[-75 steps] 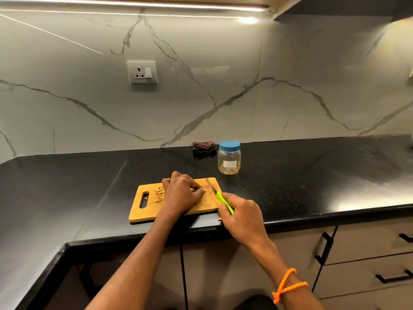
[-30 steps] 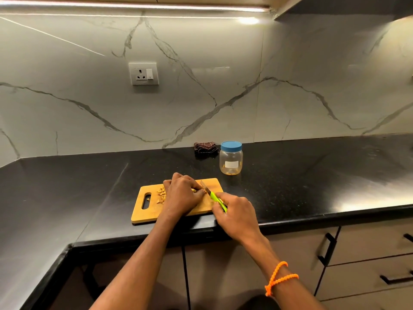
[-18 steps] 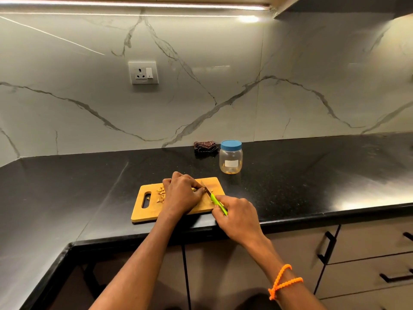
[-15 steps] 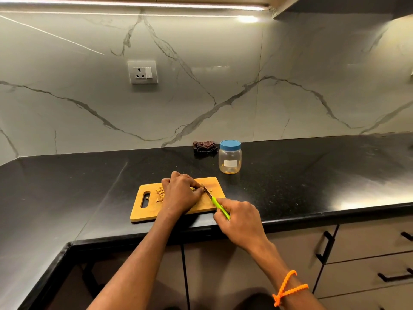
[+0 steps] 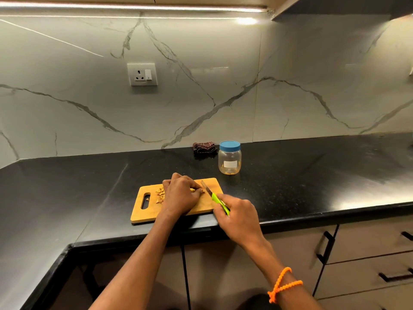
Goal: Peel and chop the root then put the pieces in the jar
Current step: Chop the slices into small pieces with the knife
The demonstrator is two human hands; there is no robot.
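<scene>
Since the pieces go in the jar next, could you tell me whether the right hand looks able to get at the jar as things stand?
Probably yes: the counter between the right hand and the jar lies bare, but that hand grips the knife and the jar's blue lid is on.

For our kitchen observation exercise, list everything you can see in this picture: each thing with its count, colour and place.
cutting board: one, wooden, near counter edge
chopped pieces: small pile, tan, on board's left part
knife: one, green handle, over board's right end
jar: one, clear, blue lid on, behind board
cloth: one, dark, by wall
socket: one, white, on wall
counter: one, black
bracelet: one, orange, right wrist
hands: left hand curled over root; right hand grips knife
</scene>
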